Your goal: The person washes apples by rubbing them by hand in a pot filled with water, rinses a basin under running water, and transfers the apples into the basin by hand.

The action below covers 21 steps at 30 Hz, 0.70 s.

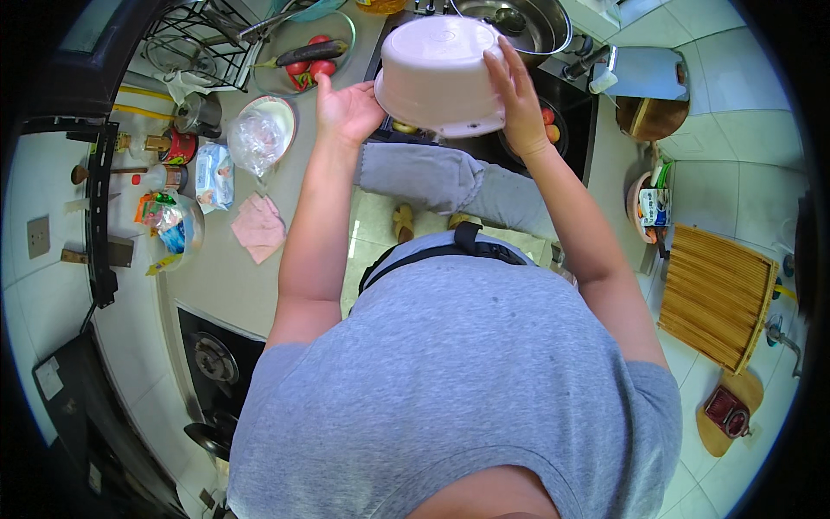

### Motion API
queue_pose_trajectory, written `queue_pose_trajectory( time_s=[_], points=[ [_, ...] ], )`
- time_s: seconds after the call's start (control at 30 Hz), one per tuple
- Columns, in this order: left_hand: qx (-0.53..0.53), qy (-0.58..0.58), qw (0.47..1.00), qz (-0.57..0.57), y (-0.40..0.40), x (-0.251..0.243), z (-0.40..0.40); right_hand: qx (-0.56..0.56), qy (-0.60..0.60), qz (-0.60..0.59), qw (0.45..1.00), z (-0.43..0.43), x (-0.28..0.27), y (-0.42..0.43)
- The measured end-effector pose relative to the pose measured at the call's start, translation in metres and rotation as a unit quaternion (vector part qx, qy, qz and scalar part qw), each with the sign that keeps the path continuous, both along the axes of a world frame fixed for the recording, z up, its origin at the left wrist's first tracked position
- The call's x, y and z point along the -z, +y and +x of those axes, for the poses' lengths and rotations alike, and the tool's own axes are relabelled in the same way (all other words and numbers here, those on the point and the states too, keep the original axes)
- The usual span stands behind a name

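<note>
A pale pink plastic basin (441, 78) is held upside down over the sink (587, 130), its base facing up. My right hand (519, 97) grips its right side, fingers spread along the wall. The open palm of my left hand (350, 110) faces up at the basin's left rim; its fingertips pass behind the rim, so their contact is hidden. Behind the basin stands a steel pot (541, 29) with a dark ladle or spoon inside. Red and yellow-orange round fruit or vegetables (551, 133) show in a dark round container in the sink, partly hidden by my right hand.
Left on the counter are a glass bowl (350, 48) with an eggplant (311, 53) and tomatoes (322, 68), a plate (288, 120) under a plastic bag (256, 139), a wipes pack (214, 175) and a pink cloth (259, 227). A faucet (587, 63) and a blue-grey cutting board (639, 72) stand right.
</note>
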<state>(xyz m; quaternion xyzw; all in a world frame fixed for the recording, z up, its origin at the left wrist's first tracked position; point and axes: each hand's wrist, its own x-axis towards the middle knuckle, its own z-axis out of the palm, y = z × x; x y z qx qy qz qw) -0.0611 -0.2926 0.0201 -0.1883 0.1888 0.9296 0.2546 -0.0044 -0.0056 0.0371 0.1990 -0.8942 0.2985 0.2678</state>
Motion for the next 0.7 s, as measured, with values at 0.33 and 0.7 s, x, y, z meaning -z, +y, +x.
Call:
queue_pose_trajectory(
  time_s=[0.33,0.7],
  points=[
    [0.001,0.012,0.997,0.072,0.016,-0.005,-0.021,0.068,0.053,-0.028,0.996,-0.007,-0.01,-0.003],
    [0.0,-0.041,0.998,-0.054,0.03,0.003,-0.033,0.15,0.073,-0.158,0.973,0.012,-0.001,0.002]
  ],
)
